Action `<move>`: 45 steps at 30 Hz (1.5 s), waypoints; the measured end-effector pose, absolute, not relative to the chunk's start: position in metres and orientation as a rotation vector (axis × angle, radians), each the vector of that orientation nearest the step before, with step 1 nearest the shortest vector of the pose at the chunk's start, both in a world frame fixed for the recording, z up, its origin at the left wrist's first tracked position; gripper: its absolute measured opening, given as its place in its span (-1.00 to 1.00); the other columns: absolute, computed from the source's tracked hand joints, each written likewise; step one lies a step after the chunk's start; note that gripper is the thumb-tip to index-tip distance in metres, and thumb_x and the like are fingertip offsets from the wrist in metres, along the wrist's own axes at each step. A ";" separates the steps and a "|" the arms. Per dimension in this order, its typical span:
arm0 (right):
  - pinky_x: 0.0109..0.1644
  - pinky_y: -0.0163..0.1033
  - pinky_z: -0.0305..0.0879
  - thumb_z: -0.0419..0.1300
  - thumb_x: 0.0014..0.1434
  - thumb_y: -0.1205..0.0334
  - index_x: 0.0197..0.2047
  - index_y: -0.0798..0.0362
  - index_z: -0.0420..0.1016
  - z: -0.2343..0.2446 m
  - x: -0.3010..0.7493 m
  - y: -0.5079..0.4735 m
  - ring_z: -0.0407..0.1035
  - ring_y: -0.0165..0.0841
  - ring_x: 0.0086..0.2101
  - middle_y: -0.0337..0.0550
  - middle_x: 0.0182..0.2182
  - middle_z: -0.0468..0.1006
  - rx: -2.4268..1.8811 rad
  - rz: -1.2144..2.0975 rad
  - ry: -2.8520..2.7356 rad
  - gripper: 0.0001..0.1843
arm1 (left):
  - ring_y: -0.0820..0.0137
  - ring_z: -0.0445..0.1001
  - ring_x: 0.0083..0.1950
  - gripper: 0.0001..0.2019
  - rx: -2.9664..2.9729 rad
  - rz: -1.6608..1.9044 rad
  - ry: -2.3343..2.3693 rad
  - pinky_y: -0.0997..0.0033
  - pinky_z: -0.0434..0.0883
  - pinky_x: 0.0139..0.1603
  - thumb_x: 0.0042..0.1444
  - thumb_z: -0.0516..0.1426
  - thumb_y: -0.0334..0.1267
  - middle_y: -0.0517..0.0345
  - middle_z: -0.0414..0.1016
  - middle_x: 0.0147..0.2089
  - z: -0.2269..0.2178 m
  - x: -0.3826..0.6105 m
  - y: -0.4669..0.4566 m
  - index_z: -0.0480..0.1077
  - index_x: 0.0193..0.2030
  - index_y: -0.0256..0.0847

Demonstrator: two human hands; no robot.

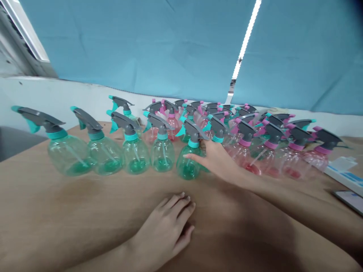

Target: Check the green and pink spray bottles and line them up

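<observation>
My right hand reaches forward and wraps round a green spray bottle with a grey trigger head and teal collar, standing at the right end of a front row of green spray bottles. Its thumb lies across the bottle's belly. My left hand rests palm down on the brown wooden table, fingers stretched out and close together, holding nothing. Behind and to the right stand several pink spray bottles with grey heads and pink collars.
A blue cloth hangs behind the table above a white ledge. A white and blue flat box and a phone lie at the table's right edge. More green and pink bottles crowd the back rows.
</observation>
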State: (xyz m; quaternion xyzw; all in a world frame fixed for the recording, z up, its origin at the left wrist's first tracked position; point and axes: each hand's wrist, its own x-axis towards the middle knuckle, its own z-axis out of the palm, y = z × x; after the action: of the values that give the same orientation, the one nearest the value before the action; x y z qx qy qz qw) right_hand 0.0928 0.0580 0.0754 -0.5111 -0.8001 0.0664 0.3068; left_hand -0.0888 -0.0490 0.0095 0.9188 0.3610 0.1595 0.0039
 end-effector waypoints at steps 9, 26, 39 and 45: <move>-0.27 -0.13 0.32 0.19 0.15 -0.01 -0.19 0.08 0.39 0.073 0.086 0.075 0.42 -0.18 -0.33 -0.03 -0.32 0.53 -1.312 0.186 -2.119 -0.69 | 0.12 0.37 0.17 -0.64 2.838 0.479 1.097 0.08 0.33 0.18 0.21 0.08 -0.29 -0.06 0.44 0.15 0.009 -0.083 -0.044 0.37 0.13 -0.31; -0.14 -0.05 0.38 0.19 0.14 -0.04 0.18 0.24 0.21 0.071 0.087 0.066 0.46 -0.08 -0.15 0.14 -0.13 0.55 -1.338 0.240 -2.112 -0.32 | 0.13 0.39 0.16 -0.62 2.848 0.472 1.084 0.08 0.30 0.20 0.18 0.07 -0.33 -0.04 0.44 0.14 0.010 -0.083 -0.038 0.33 0.15 -0.27; -0.20 -0.09 0.38 0.18 0.19 0.10 -0.09 0.11 0.50 0.126 0.166 0.043 0.50 -0.17 -0.20 -0.04 -0.19 0.62 -1.326 -0.244 -1.923 -0.70 | 0.14 0.39 0.15 -0.63 2.832 0.578 1.102 0.08 0.30 0.19 0.20 0.09 -0.30 0.02 0.43 0.15 0.000 -0.084 -0.023 0.32 0.15 -0.18; -0.19 -0.09 0.32 0.17 0.17 0.07 0.10 0.20 0.36 0.126 0.152 0.087 0.48 -0.10 -0.17 0.08 -0.12 0.58 -1.452 -0.102 -1.980 -0.50 | 0.20 0.43 0.08 -0.71 2.654 0.629 1.132 0.09 0.35 0.11 0.24 0.04 -0.32 0.08 0.45 0.07 0.004 -0.070 -0.009 0.32 0.10 -0.11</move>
State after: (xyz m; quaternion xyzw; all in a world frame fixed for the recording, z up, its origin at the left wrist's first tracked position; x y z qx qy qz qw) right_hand 0.1519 0.0868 0.1263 -0.5565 -0.7590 -0.0389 0.3356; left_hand -0.0704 -0.0085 0.0040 0.8948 0.3816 0.2120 0.0940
